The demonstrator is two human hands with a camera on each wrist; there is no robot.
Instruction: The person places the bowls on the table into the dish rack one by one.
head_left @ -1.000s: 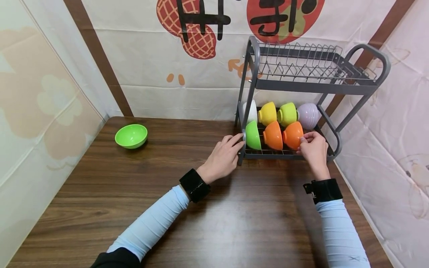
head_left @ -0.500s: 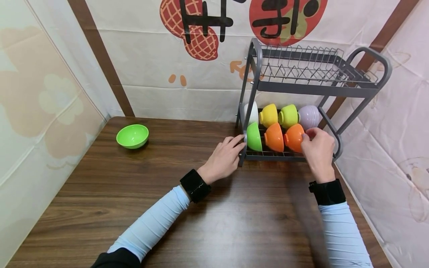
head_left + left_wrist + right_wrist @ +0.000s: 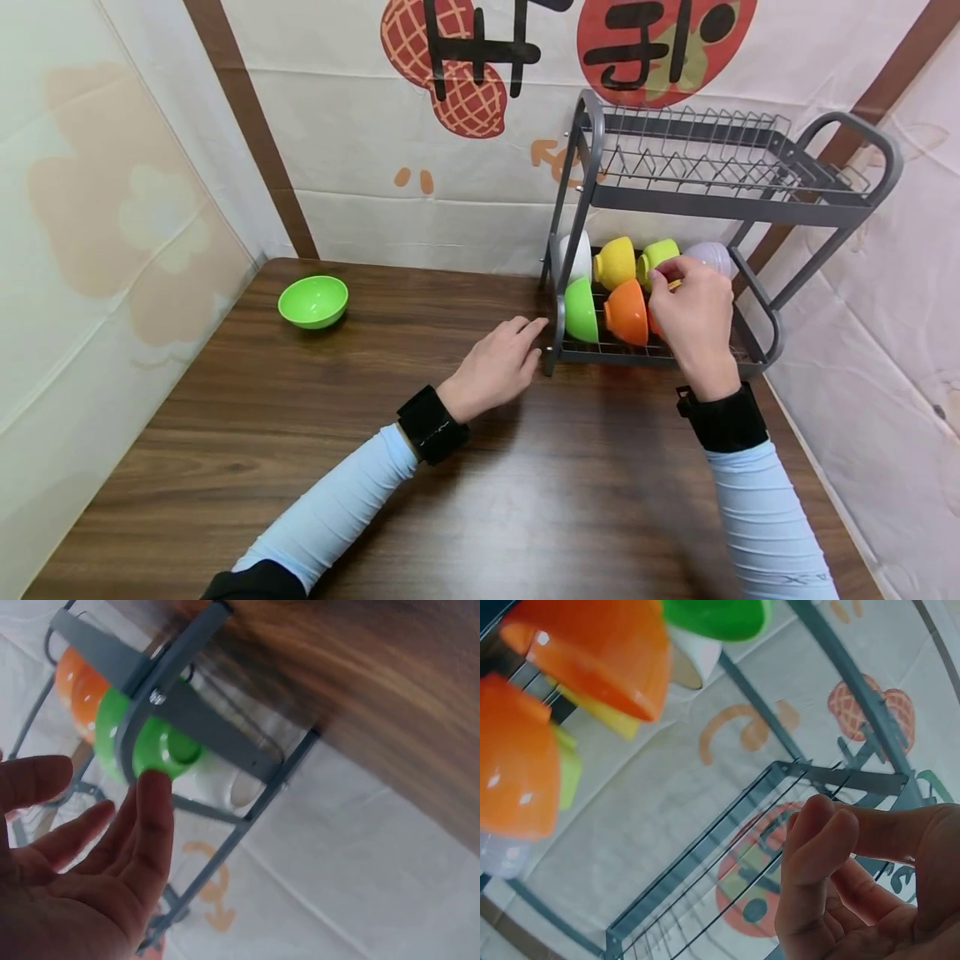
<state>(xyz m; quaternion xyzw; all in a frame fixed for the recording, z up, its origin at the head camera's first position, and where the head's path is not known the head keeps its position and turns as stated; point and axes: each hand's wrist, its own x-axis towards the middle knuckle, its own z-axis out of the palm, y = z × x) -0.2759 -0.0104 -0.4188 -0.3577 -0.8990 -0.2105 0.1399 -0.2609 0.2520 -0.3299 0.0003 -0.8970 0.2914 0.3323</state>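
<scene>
My right hand [image 3: 697, 321] hovers before the dish rack's lower tier with fingers bent, holding nothing. It covers most of the right orange bowl [image 3: 517, 765], which the right wrist view shows apart from the fingers. Beside that stand another orange bowl [image 3: 628, 312] and a green bowl [image 3: 581, 310], both on edge. My left hand [image 3: 491, 367] is beside the rack's left front post, fingers extended and grasping nothing. Behind the front row are a white bowl [image 3: 576, 257], a yellow bowl [image 3: 617, 262], a lime bowl [image 3: 660, 250] and a lilac bowl [image 3: 708, 255], partly hidden.
The grey two-tier dish rack [image 3: 731, 204] stands at the back right of the wooden table [image 3: 450, 500], near the cloth walls. A bright green bowl [image 3: 313, 302] sits upright at the back left. The wire upper tier [image 3: 697, 162] overhangs the lower bowls.
My right hand has let go of the right orange bowl and moved up and left in front of it. My left fingers have come off the rack post. The view has shifted slightly.
</scene>
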